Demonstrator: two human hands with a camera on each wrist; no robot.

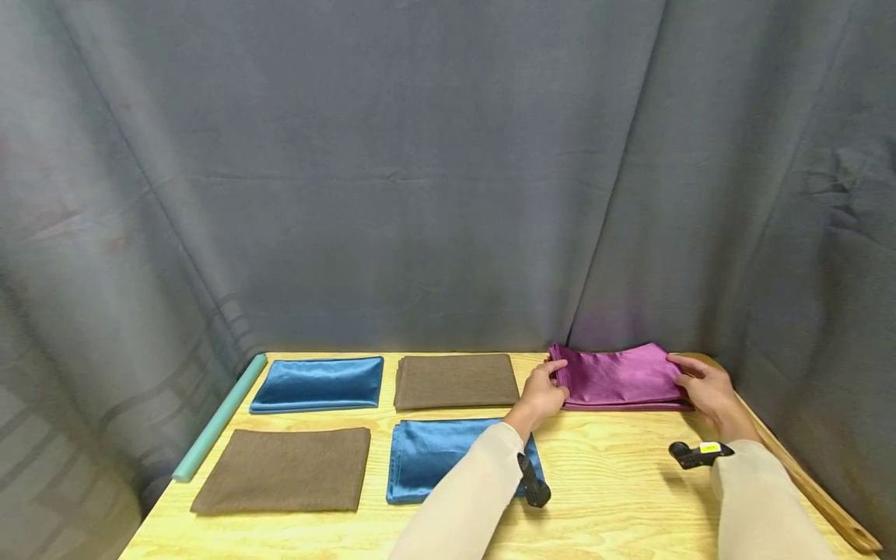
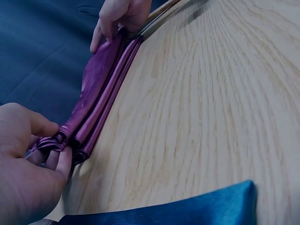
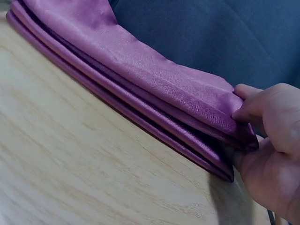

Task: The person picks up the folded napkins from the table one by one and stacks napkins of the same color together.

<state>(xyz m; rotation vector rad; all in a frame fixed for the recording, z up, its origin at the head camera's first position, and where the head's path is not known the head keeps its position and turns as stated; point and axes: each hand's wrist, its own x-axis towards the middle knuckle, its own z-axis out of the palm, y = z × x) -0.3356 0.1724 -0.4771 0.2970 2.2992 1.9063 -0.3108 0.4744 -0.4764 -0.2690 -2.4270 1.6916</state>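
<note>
A folded purple satin cloth (image 1: 619,379) lies at the back right of the table, its upper layers raised a little from the lower ones. My left hand (image 1: 542,395) pinches its left end; in the left wrist view the thumb is on top and fingers (image 2: 64,161) reach in among the folds. At the opposite end my right hand (image 1: 712,395) grips the right edge. The right wrist view has its fingers over the top layers of the cloth (image 3: 140,65) and the thumb beneath, with the lowest folds resting on the wood.
Two folded blue satin cloths (image 1: 318,383) (image 1: 437,455) and two folded brown cloths (image 1: 458,381) (image 1: 287,470) lie on the wooden table (image 1: 602,482). A pale green rod (image 1: 220,420) runs along the left edge, a wooden stick (image 1: 815,486) along the right. Grey curtain (image 1: 420,171) hangs behind.
</note>
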